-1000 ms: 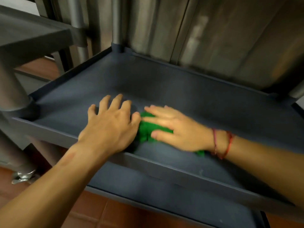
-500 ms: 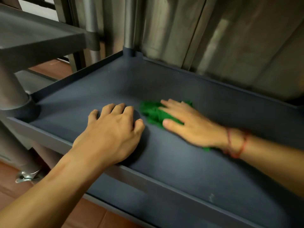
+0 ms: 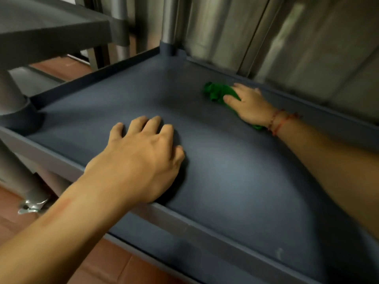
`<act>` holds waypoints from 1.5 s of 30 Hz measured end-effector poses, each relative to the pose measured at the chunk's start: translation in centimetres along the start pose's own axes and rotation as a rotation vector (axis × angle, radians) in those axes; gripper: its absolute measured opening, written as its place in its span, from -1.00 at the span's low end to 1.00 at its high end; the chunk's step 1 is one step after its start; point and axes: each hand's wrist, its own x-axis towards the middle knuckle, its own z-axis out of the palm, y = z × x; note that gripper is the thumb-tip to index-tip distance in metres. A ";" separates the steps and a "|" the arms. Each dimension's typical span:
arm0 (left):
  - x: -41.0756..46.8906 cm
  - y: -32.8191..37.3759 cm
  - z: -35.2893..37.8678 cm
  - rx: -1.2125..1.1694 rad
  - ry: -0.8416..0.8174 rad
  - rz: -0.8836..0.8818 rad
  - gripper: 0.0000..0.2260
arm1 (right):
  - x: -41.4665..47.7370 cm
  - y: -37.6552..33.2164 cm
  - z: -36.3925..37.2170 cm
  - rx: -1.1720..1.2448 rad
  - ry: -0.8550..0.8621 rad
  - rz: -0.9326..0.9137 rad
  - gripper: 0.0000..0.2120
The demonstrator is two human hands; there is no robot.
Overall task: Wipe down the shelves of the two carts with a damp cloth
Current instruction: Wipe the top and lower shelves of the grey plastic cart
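A dark grey cart shelf with a raised rim fills the view. My right hand lies flat on a crumpled green cloth near the shelf's back rim, fingers straight, pressing the cloth down. Part of the cloth sticks out under the wrist. My left hand rests palm down on the shelf close to the front rim, fingers spread and slightly bent, holding nothing.
Another grey shelf juts in at the upper left, above a metal post. A corner post rises at the back. Stainless panels stand behind the cart. Reddish floor tiles and a caster show below.
My right hand has slid the green cloth from beside my left hand toward the back rim. My left hand has stayed in place on the shelf near the front rim.
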 end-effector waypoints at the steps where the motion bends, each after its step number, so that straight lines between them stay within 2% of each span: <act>1: -0.1 0.0 0.0 0.002 0.004 0.001 -0.42 | 1.3 1.2 0.0 -0.076 0.031 0.107 -0.54; 3: -0.2 0.0 -0.2 -0.006 0.008 0.002 -0.39 | 2.7 2.6 -0.1 -0.111 0.056 0.241 -0.53; 5: -0.2 0.0 -0.4 -0.008 0.009 0.003 -0.40 | 2.8 2.8 0.2 -0.050 0.037 0.227 -0.53; 9: -0.1 0.1 -0.5 -0.003 0.003 0.000 -0.41 | -0.6 0.9 -0.2 0.021 -0.013 0.075 -0.55; 13: 0.0 0.2 -0.5 0.025 -0.003 0.006 -0.41 | -6.8 -3.0 -0.3 0.115 -0.070 -0.226 -0.50; 15: -0.1 0.3 -0.6 0.033 -0.020 0.001 -0.39 | -7.8 -3.6 -0.3 0.151 -0.142 -0.280 -0.44; 17: -0.1 0.3 -0.6 0.039 -0.025 0.001 -0.39 | -6.7 -3.1 -0.4 0.148 -0.119 -0.305 -0.44; 21: -0.1 0.2 -0.5 0.035 -0.010 0.004 -0.44 | -2.1 -0.2 -0.9 0.149 -0.029 -0.129 -0.60; 26: -0.2 0.1 -0.4 0.020 0.006 0.004 -0.44 | 1.8 4.3 -1.8 0.072 0.031 0.214 -0.62; 28: -0.2 0.1 -0.5 0.012 -0.002 0.003 -0.42 | 1.9 4.8 -1.7 0.084 0.035 0.251 -0.60; 33: 0.0 0.1 -0.4 0.016 -0.004 -0.005 -0.44 | -1.7 2.6 -1.9 0.152 0.003 0.147 -0.59; 40: 0.1 0.6 -0.6 0.029 -0.030 -0.019 -0.38 | -12.0 -4.0 -1.0 0.241 -0.129 -0.278 -0.49; 43: -0.1 0.5 -0.7 0.039 -0.007 -0.015 -0.39 | -10.8 -3.2 -1.3 0.185 -0.151 -0.313 -0.45; 45: -0.1 0.5 -0.8 0.032 -0.018 -0.015 -0.38 | -8.3 -0.9 -1.2 0.123 -0.129 -0.253 -0.50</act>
